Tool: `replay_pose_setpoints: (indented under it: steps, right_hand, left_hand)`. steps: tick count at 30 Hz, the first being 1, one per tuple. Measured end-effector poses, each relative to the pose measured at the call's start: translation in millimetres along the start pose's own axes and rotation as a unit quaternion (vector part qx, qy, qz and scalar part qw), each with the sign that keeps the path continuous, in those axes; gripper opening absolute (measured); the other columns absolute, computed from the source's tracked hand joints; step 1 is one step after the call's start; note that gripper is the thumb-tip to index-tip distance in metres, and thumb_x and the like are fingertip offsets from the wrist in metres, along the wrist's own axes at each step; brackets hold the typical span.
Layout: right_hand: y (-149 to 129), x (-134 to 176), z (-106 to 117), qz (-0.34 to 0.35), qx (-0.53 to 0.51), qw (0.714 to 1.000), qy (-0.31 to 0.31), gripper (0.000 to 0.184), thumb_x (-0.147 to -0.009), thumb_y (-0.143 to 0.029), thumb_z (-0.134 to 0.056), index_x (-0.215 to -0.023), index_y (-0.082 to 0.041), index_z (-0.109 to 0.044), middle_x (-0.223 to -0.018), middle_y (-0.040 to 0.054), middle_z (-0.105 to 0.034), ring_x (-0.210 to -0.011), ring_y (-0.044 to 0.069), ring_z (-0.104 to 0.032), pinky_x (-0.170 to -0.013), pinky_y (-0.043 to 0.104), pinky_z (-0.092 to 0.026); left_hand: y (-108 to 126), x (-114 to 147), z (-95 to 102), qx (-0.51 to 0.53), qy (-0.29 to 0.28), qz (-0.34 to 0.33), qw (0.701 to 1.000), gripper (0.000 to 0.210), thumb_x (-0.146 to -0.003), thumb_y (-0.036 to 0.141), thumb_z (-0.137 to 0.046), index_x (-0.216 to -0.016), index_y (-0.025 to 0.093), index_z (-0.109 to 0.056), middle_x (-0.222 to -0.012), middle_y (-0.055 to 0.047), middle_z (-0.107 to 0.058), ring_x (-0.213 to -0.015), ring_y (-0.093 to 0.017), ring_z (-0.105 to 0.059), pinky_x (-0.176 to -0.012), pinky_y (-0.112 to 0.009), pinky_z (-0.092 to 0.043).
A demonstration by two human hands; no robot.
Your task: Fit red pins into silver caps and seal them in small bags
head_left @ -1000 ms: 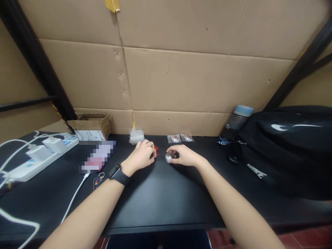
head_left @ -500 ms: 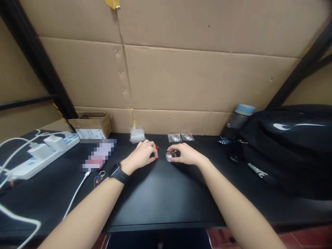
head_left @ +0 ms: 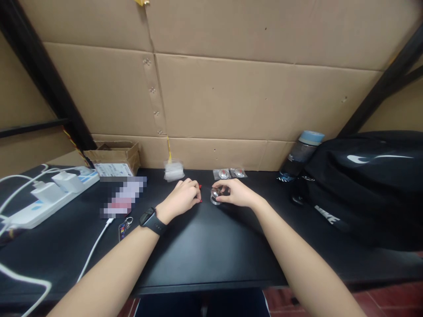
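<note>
My right hand (head_left: 239, 193) pinches a shiny disc (head_left: 215, 193); my left hand (head_left: 183, 199) half-hides red bits (head_left: 200, 186), grip unclear; packets (head_left: 222, 174) far, backpack (head_left: 366, 185) right.

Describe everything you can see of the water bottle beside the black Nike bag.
The water bottle has a light-blue lid in place and a dark, see-through body that looks like plastic, with pale lettering too small to read. It rests on the black table, left of the black Nike bag, leaning right in the picture. Whether bottle and bag touch cannot be told.
</note>
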State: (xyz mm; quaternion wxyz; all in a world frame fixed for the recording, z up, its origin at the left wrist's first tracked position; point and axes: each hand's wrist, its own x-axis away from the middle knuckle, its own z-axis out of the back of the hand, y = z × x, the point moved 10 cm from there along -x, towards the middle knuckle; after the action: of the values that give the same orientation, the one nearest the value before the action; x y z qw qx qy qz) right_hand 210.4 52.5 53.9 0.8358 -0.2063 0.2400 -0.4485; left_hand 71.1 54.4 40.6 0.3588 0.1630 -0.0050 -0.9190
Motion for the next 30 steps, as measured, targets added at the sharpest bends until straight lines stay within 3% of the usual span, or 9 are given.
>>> replay_pose_setpoints:
  steps: [8,12,15,22,30]
  right_hand:
    - [0,-2,0,0.001,-0.134,0.991,0.019,0.042,-0.082,-0.028,-0.073,-0.123,-0.022,-0.066,-0.116,0.0071,-0.071,-0.083,0.016,-0.071,-0.071,0.027,-0.057]
    - [-3,-3,2,-0.001,-0.216,0.975,0.057,0.044,-0.080,-0.032,-0.075,-0.122,-0.021,-0.064,-0.121,0.0093,-0.066,-0.089,0.018,-0.070,-0.064,0.026,-0.059]
    - [-5,-3,4,-0.003,-0.258,0.961,0.099,0.044,-0.079,-0.033,-0.075,-0.120,-0.022,-0.063,-0.121,0.0097,-0.065,-0.093,0.019,-0.069,-0.064,0.026,-0.059]
    - [-16,-1,5,0.016,-0.281,0.943,0.175,0.045,-0.078,-0.030,-0.077,-0.120,-0.025,-0.061,-0.128,0.0092,-0.062,-0.097,0.019,-0.070,-0.070,0.027,-0.058]
    - [-34,4,4,0.025,-0.275,0.936,0.220,0.043,-0.079,-0.033,-0.077,-0.118,-0.025,-0.060,-0.127,0.0088,-0.063,-0.100,0.021,-0.069,-0.072,0.029,-0.058]
  left_hand:
    - [-8,-3,29.5,0.050,0.084,0.038,0.994,0.009,-0.097,0.026,-0.057,-0.097,0.023,-0.066,-0.096,-0.001,-0.072,-0.095,-0.021,-0.061,-0.087,-0.035,-0.034]
    - [-13,-4,32.8,0.075,0.100,0.055,0.991,0.010,-0.093,0.026,-0.064,-0.102,0.025,-0.068,-0.097,-0.001,-0.074,-0.099,-0.021,-0.062,-0.088,-0.035,-0.034]
    - [-14,-4,33.6,0.082,0.100,0.067,0.989,0.009,-0.094,0.028,-0.063,-0.096,0.025,-0.071,-0.097,-0.001,-0.075,-0.099,-0.022,-0.063,-0.089,-0.036,-0.035]
    - [-14,-1,48.7,0.124,0.139,0.100,0.978,0.016,-0.097,0.033,-0.058,-0.094,0.024,-0.071,-0.096,-0.002,-0.074,-0.096,-0.021,-0.064,-0.092,-0.037,-0.038]
    - [-2,3,60.2,0.116,0.191,0.096,0.970,0.018,-0.097,0.035,-0.057,-0.094,0.026,-0.073,-0.119,-0.005,-0.059,-0.118,-0.026,-0.052,-0.098,-0.042,-0.035]
